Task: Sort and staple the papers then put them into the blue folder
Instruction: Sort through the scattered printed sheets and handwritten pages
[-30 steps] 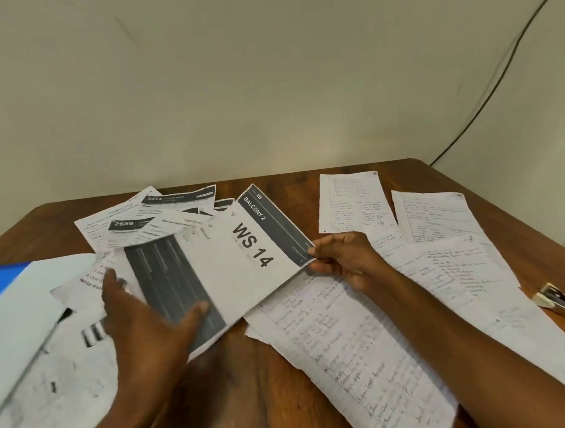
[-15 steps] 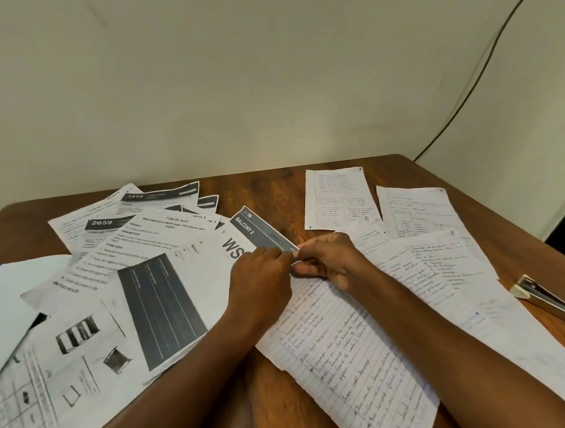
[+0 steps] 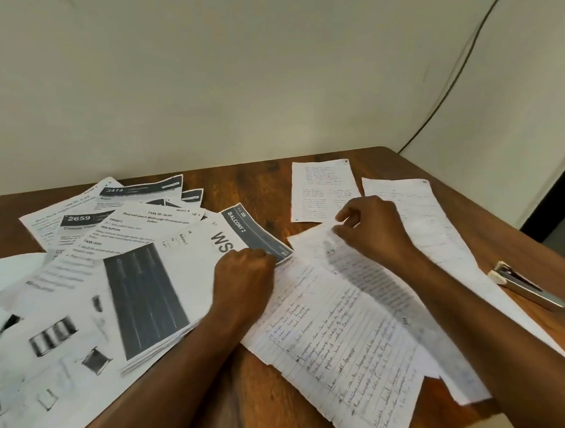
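Note:
Printed sheets lie fanned over the left of the wooden table [image 3: 261, 182]. The top one, marked "WS" and "BALCONY 2" [image 3: 186, 249], carries a dark picture. My left hand [image 3: 242, 279] grips its right corner with curled fingers. Handwritten lined sheets [image 3: 336, 333] lie overlapped on the right. My right hand [image 3: 371, 230] pinches the far edge of one of them, which bends upward along a fold. A metal stapler [image 3: 524, 288] lies by the table's right edge, apart from both hands. The blue folder is out of view.
A small handwritten note [image 3: 322, 190] and a longer sheet [image 3: 409, 203] lie at the back right. More printed pages [image 3: 55, 356] cover the front left. A wall stands close behind the table, with a dark cable [image 3: 455, 76] running up it.
My right hand has let go of the printed sheet's corner and moved right onto the handwritten sheet's far edge, lifting it. My left hand stays at the printed sheet's corner.

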### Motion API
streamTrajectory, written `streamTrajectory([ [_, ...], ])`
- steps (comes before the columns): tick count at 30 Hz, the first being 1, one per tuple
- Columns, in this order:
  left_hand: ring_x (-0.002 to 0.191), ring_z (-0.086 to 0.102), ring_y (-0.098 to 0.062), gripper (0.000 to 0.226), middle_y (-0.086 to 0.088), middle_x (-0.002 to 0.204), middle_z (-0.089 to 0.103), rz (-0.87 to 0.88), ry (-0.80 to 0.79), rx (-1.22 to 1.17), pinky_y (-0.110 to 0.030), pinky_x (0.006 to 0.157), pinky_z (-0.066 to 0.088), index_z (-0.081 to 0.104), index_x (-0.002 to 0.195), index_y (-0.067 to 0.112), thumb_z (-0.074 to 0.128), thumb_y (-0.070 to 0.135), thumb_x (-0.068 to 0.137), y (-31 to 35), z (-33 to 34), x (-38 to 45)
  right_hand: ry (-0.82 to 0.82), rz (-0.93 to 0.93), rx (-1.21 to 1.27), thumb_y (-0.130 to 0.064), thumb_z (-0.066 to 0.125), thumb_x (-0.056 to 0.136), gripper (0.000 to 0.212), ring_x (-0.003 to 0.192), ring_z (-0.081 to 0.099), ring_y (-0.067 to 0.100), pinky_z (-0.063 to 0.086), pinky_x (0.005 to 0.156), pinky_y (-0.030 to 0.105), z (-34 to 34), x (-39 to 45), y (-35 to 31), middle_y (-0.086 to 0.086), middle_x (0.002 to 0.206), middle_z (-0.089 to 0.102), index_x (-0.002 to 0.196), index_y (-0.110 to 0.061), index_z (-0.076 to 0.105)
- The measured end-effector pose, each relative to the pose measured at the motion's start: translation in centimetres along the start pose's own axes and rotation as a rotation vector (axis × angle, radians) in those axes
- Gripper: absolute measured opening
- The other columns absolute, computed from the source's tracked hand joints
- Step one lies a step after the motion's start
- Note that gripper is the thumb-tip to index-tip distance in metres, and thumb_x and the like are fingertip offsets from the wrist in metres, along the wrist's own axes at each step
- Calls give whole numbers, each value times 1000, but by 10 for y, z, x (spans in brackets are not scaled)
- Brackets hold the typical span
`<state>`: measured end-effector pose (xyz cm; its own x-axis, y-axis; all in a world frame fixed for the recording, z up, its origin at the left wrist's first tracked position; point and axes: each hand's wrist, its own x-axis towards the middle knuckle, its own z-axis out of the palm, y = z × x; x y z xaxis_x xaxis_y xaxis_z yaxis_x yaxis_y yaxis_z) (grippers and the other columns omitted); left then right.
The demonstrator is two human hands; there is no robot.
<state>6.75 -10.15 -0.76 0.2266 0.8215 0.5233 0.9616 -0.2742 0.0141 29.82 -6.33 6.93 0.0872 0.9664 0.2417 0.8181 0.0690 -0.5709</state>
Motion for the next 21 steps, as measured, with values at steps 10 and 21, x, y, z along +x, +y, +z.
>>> streamTrajectory([
  [10,61,73,-32,23,-12,86,80,115,7,1,-42,63,59,84,89,11,93,21,71,0,-8,-3,101,191,-564,-21,69,93,29,85,65,23,40,66,24,-107,-57,119,0,99,64,121,-16,65],
  [21,61,72,-30,15,-8,82,80,105,82,-44,-44,64,59,85,89,12,88,16,75,-4,-5,-5,-45,459,-643,-39,77,91,20,69,57,10,39,49,24,-127,-74,147,-7,84,62,107,-28,71],
])
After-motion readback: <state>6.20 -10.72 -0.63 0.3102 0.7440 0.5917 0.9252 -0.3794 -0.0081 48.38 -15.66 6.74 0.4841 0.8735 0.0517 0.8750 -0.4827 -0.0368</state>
